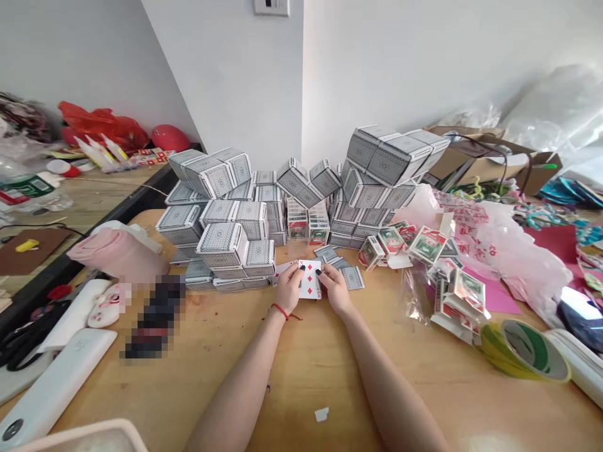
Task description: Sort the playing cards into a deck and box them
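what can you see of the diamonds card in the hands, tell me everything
The diamonds playing card is white, rectangular and apparently thin, glossy or smooth stock. Three red diamonds show in a column. It faces the camera, long sides roughly upright in view, gripped between the left hand and right hand, with both thumbs at its face. Whether more cards lie behind it is hidden.

The playing card (309,283) bears three red diamonds (309,279); other print is unreadable.
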The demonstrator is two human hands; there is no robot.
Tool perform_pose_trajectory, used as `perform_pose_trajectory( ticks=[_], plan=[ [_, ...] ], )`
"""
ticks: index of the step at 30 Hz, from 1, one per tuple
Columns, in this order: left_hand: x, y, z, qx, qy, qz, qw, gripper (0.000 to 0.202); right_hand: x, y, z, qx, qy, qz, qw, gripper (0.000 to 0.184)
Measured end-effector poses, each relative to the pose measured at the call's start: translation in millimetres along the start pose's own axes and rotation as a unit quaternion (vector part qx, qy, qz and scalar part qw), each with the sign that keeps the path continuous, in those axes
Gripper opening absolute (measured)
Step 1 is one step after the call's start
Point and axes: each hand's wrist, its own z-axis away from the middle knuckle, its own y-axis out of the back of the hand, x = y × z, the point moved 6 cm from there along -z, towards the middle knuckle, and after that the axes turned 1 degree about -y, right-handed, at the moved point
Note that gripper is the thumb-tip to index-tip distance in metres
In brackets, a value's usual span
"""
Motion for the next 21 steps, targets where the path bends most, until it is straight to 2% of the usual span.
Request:
perform_pose_trajectory(
  ticks=[6,10,15,21],
  plan=[
    [3.8,1.3,17.4,0.01,-0.047,-0.054,0.997,0.025,3.1,-1.7,17.5,0.086,0.058,0.064,0.993,0.02],
    [-0.3,6.1,25.3,0.001,-0.044,-0.07,0.997,0.027,9.8,-6.6,24.6,0.068,0.054,0.071,0.994,0.023],
    [-0.8,12.2,28.1,0.016,-0.035,-0.016,0.999,0.034,8.0,-10.2,31.3,0.039,0.029,0.031,0.998,0.027],
    [7.7,11.6,30.1,0.008,-0.055,-0.001,0.998,0.032,0.2,-5.3,31.3,0.05,0.023,0.023,0.998,0.029]
  ],
)
